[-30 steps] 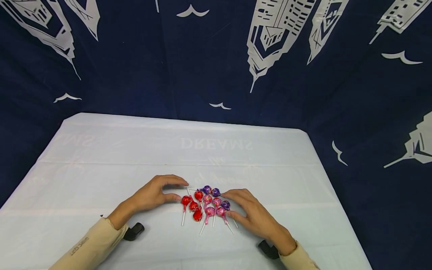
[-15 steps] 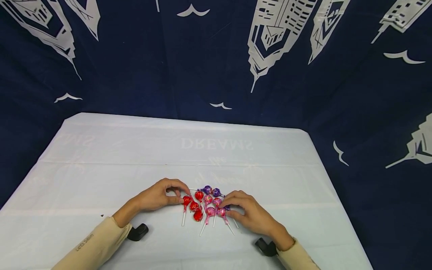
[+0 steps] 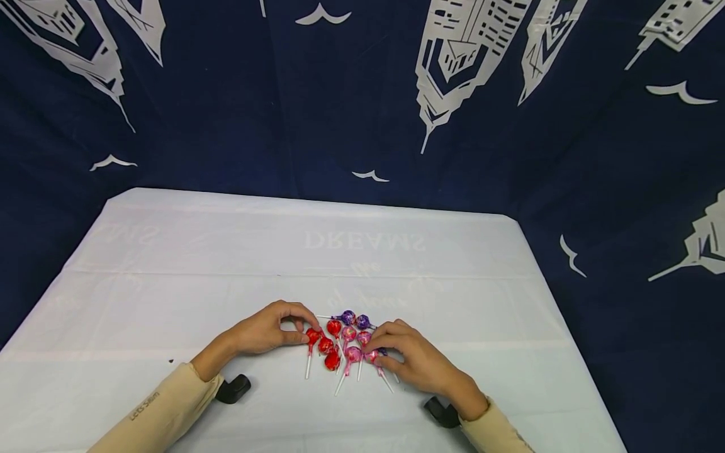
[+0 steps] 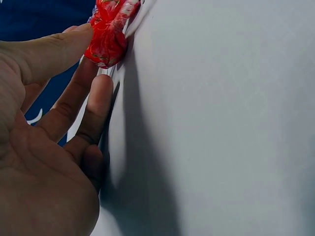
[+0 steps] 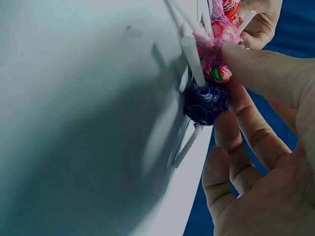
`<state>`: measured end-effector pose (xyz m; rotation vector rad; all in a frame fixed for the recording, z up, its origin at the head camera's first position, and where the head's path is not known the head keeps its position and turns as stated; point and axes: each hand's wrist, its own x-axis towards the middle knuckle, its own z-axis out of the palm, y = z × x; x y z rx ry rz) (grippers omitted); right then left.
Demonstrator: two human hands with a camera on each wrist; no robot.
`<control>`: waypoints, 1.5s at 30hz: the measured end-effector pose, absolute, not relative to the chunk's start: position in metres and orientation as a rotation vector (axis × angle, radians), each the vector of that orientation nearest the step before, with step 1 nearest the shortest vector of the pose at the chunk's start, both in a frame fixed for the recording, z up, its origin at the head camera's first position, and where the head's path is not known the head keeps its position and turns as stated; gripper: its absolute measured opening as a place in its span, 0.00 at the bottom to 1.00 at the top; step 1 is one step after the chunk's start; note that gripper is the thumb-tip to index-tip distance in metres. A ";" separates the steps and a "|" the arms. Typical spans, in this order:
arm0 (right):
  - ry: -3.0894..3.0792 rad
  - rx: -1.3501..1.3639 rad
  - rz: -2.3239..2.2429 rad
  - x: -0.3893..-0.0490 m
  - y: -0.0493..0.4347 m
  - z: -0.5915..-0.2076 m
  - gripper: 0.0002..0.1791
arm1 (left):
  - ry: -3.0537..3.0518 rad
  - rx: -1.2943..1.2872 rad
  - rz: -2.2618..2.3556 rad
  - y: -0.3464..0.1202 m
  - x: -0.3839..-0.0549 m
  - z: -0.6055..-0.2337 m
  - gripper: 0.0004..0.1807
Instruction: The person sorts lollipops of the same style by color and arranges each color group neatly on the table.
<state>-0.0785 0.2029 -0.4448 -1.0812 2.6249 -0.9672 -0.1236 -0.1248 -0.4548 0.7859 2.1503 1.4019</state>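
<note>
Wrapped lollipops lie bunched on the white cloth, red on the left, pink in the middle, purple along the back and right. My left hand (image 3: 272,328) pinches the leftmost red lollipop (image 3: 313,336) by its head; in the left wrist view the thumb lies against its red wrapper (image 4: 106,46). My right hand (image 3: 418,355) curls at the right side of the bunch, thumb and forefinger about a pink lollipop (image 3: 371,357). In the right wrist view a purple lollipop (image 5: 206,104) sits against the right fingers, below the pink wrapper (image 5: 211,54). Its head is mostly covered in the head view.
More red lollipops (image 3: 331,361), pink lollipops (image 3: 354,355) and purple lollipops (image 3: 348,317) lie between the hands, white sticks pointing various ways. A small dark speck (image 3: 171,361) is on the white cloth (image 3: 170,302) at left. A dark blue printed cloth (image 3: 340,113) hangs behind the table.
My left hand has moved slightly right and closed its thumb and forefinger onto the red lollipop. My right hand has moved left over the purple lollipop to the pink one.
</note>
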 end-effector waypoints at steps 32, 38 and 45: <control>2.634 -1.077 -0.930 -0.079 0.201 -0.447 0.11 | 2.265 0.775 1.323 -0.119 -0.121 -0.459 0.12; 2.636 -1.099 -0.931 -0.079 0.202 -0.447 0.11 | 2.245 0.783 1.325 -0.121 -0.123 -0.457 0.11; 2.633 -1.094 -0.935 -0.080 0.201 -0.447 0.12 | 2.235 0.769 1.343 -0.123 -0.127 -0.453 0.10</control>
